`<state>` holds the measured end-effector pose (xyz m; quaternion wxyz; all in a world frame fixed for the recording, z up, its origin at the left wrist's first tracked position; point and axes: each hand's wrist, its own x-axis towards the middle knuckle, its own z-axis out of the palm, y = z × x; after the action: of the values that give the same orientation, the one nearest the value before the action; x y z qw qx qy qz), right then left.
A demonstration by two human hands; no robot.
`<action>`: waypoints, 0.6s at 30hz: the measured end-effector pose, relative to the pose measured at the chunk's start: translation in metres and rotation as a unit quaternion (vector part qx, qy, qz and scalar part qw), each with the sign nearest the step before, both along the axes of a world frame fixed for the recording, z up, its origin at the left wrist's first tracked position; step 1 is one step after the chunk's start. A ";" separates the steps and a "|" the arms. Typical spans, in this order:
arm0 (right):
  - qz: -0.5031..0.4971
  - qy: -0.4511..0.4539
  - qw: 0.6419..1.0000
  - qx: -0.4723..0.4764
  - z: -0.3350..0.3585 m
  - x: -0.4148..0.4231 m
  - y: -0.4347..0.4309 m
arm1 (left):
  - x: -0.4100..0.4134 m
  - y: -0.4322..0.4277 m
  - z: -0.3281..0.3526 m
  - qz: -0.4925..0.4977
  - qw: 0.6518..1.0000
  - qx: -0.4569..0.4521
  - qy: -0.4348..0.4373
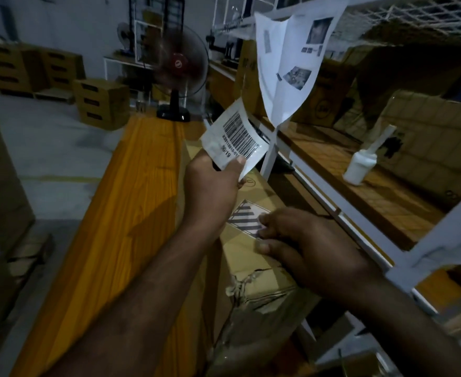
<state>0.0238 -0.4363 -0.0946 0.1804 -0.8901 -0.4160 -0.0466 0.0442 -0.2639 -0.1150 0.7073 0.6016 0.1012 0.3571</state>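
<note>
Obs.: left hand [213, 183] is raised above the far half of the cardboard box [247, 258]. Its fingers [237, 162] pinch the near corner of a barcode label [236, 137], thumb on the printed face. The label is tilted with the print towards the camera, probably so the code can be read or checked before it goes on. The rest of the label hangs free in the air, touching nothing.

Right hand [303, 240] lies on the box top, to the right. Its fingers are bent and gripping nothing, and the tips rest on the near edge of a striped sticker [245, 217] already on the cardboard. Judgement: this hand steadies the box and marks the spot, or smooths that sticker. I cannot tell which.

The box lies lengthways on the orange wooden surface [131, 202], close against the white rack on the right. Its near end is torn and crumpled.

Surroundings: a white bottle [360, 165] stands upright on the wooden shelf [330, 159] of the rack, within reach of the right hand. Printed sheets [289, 63] hang from the upper tier. A fan [179, 69] stands at the far end of the surface.

Next, as I judge it: lower the label flat onto bare cardboard beside the sticker.
</note>
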 end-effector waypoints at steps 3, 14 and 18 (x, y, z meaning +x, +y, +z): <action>-0.028 0.022 0.998 -0.049 0.000 0.003 -0.005 | 0.001 -0.006 0.002 -0.010 1.000 0.024 0.010; -0.140 0.101 0.985 -0.011 0.011 -0.053 0.003 | -0.004 -0.001 0.002 0.006 0.999 0.048 0.019; -0.217 0.069 0.972 -0.054 -0.007 -0.062 0.025 | -0.005 -0.003 0.003 0.007 0.991 0.133 0.033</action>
<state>-0.0382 -0.4113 -0.1015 0.1456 -0.9687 -0.2010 -0.0009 0.0393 -0.2672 -0.1121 0.6147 0.7011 0.0801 0.3525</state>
